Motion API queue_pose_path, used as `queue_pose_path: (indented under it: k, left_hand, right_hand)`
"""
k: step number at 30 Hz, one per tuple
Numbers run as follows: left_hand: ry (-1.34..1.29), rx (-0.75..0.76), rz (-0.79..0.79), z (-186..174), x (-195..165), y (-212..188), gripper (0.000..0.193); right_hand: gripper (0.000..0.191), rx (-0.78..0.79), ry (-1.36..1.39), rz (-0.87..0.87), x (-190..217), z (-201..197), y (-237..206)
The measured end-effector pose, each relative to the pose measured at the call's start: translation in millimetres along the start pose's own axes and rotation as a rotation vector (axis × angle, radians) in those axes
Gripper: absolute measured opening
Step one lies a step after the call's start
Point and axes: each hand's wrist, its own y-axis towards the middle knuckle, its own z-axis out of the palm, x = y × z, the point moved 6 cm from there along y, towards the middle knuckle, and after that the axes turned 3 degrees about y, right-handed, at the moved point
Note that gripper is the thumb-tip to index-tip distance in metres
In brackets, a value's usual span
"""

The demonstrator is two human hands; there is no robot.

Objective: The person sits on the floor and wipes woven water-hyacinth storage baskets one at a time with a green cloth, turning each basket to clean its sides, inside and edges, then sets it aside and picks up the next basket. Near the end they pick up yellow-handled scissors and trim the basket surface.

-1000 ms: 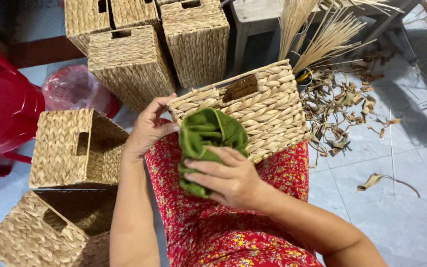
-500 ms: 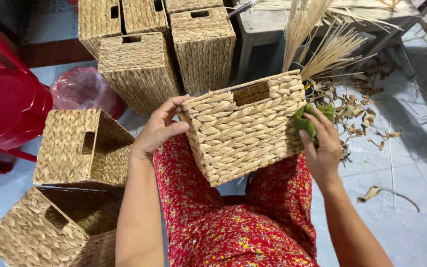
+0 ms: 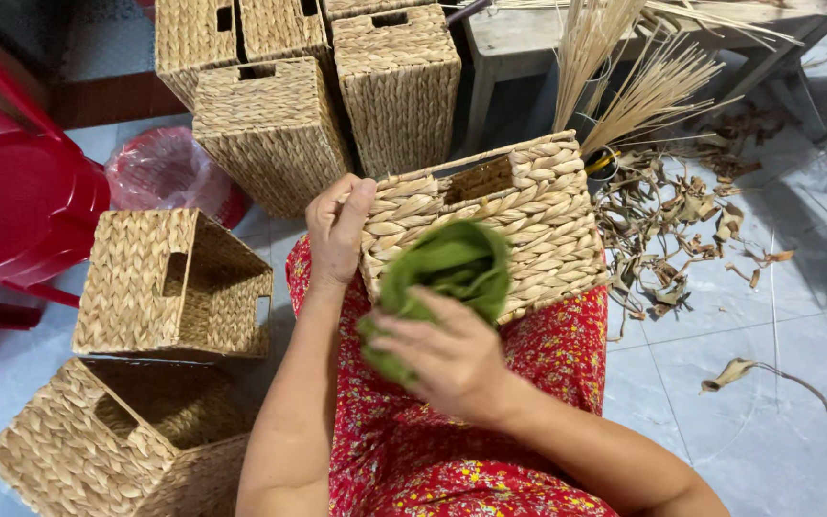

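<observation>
Pale tiled floor [image 3: 777,431], woven boxes stacked at twelve o'clock. On our lap, our left hand [image 3: 337,230] grips the woven basket [image 3: 528,215] by its rim (fingers curled over), our right hand [image 3: 452,359] bunching a green cloth [image 3: 452,263] against its face. Pressing hard could tip it off our knees.

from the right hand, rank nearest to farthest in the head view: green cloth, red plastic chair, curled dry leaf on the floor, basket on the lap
From the right hand:
1. Green cloth, held in its fingers.
2. Basket on the lap, just beyond the cloth.
3. Curled dry leaf, on the floor to the right.
4. Red plastic chair, far left.
</observation>
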Motion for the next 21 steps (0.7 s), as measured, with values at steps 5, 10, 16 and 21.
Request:
queue_pose_path:
  k: [5, 10, 16, 21]
  left_hand:
    - [-0.011, 0.016, -0.004, -4, -4, -1, 0.036]
    - [0.063, 0.032, 0.044, -3, -13, -4, 0.036]
    - [0.075, 0.049, 0.057, 4, -21, -5, 0.035]
    - [0.056, 0.039, 0.021, 2, -18, -7, 0.035]
  right_hand:
    - [0.053, 0.071, 0.001, -0.087, 3, 4, -2]
    - [0.037, 0.001, -0.211, 0.024, -49, -21, -32]
    - [0.034, -0.156, -0.294, 0.391, -105, -75, -69]
    - [0.032, -0.211, -0.307, 0.439, -96, -64, -76]
